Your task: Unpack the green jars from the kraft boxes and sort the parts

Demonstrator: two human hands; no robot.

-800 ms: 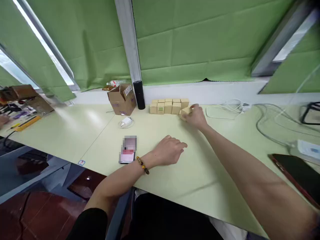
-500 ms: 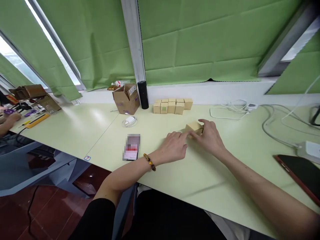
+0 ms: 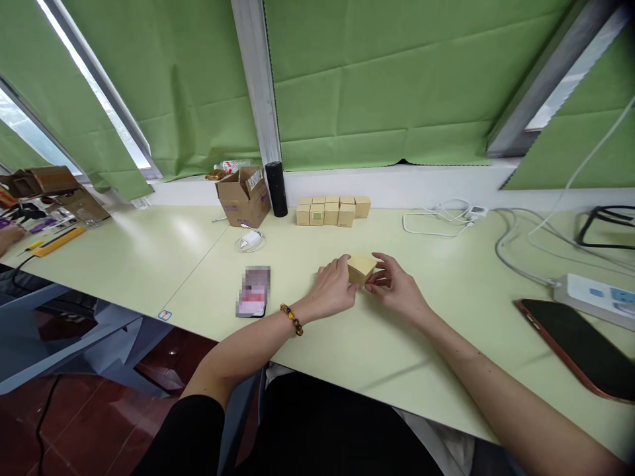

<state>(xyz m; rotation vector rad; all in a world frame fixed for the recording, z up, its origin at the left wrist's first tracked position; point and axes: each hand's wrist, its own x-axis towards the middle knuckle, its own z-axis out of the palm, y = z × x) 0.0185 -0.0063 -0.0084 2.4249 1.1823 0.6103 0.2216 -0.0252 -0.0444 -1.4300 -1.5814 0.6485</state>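
Observation:
A small tan cardboard box (image 3: 361,267) is held between my two hands, low over the table in front of me. My left hand (image 3: 333,287), with a beaded bracelet at its wrist, grips the box's left side. At the right side, my right hand (image 3: 398,291) has its thumb and fingers bent around the box's edge. Behind them, several matching small boxes (image 3: 331,213) stand in two rows against the wall; one in front bears a greenish square label.
A phone (image 3: 253,292) lies left of my left hand. Farther back are a white charger (image 3: 249,240), an open carton (image 3: 244,197) and a black cylinder (image 3: 276,190). On the right lie a power strip (image 3: 595,299), cables and a dark phone (image 3: 578,344). Another person's hand (image 3: 10,237) shows far left.
My right hand has brought a small box from the row's right end toward me. My left hand has moved up slightly and taken hold of its left side.

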